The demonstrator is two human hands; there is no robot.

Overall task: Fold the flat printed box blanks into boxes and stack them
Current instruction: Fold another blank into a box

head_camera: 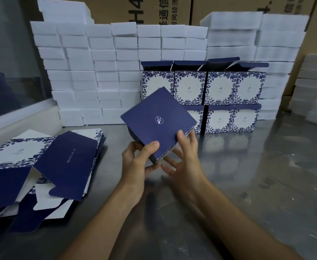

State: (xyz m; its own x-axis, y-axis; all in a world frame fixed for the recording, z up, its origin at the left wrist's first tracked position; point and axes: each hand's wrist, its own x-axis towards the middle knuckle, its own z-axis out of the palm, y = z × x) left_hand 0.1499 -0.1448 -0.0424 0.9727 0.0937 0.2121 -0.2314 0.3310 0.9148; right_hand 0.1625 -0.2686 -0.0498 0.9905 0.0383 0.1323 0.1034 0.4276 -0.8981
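Cartons: brown, printed, along the far wall behind everything.
Counter: bare steel, reflective; carries all the work.
Foam: white blocks piled high across the far side, with more at the far right; likely inserts kept within reach.
Stack: finished floral boxes in two tiers at far centre-right, lids up and printed fronts facing the worker, butted against the foam so the rows stay square.
Blanks: loose heap of flat navy-and-floral sheets at near left, beside the left hand for easy picking.
Box: the one being worked, held above the counter at centre, just in front of the stack; tilted with its plain navy logo face up. This looks like the closed bottom, so folding seems nearly done.
Left hand: grips the near-left corner, thumb on the navy face and fingers curled beneath; it serves as the anchor.
Right hand: fingers spread and mostly straight, thumb tip on the near-right edge, others reaching under the box; it pinches nothing firmly, apparently pressing or steadying a flap.
Next step: probably turning the box upright and setting it on the stack.
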